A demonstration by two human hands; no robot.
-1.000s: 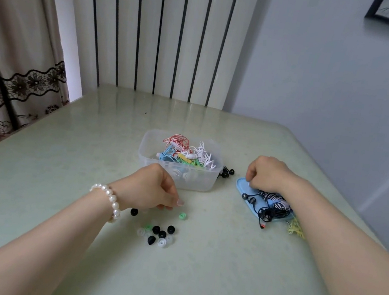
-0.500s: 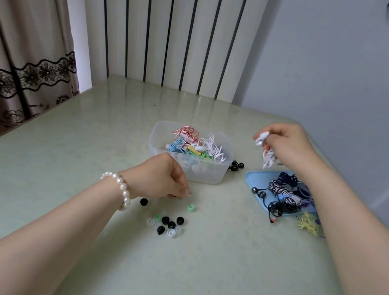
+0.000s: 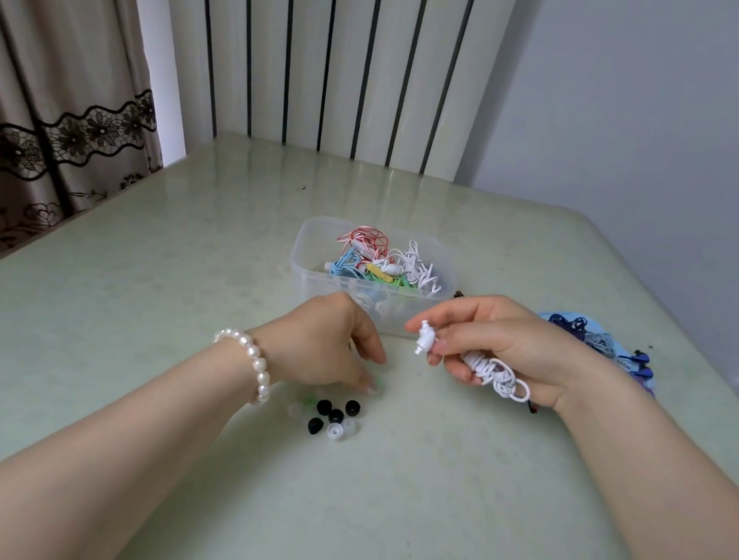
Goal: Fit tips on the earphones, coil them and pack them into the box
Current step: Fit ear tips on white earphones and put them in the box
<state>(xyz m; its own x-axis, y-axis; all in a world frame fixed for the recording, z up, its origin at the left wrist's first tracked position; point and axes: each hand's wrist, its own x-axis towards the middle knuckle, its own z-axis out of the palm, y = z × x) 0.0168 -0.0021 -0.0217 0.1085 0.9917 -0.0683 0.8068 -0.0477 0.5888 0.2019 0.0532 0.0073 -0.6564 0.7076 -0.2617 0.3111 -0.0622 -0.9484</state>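
My right hand (image 3: 505,346) holds a coiled pair of white earphones (image 3: 494,375) just in front of the box. One bare white earbud (image 3: 425,337) sticks out between its thumb and forefinger. My left hand (image 3: 325,345), with a pearl bracelet at the wrist, has its curled fingertips down on a green ear tip (image 3: 378,381) on the table. Loose black ear tips (image 3: 335,415) and clear ear tips (image 3: 335,431) lie just below that hand. The clear plastic box (image 3: 310,281) holds several coiled earphones in red, white, blue and green.
A blue lid or pouch (image 3: 606,341) with dark blue and grey earphones lies at the right, partly behind my right wrist. The pale green table (image 3: 165,298) ends at a striped radiator, with a curtain at the left.
My right hand lifted white earphones off the blue pile and carried them left to the table's middle. My left hand came down onto the green ear tip.
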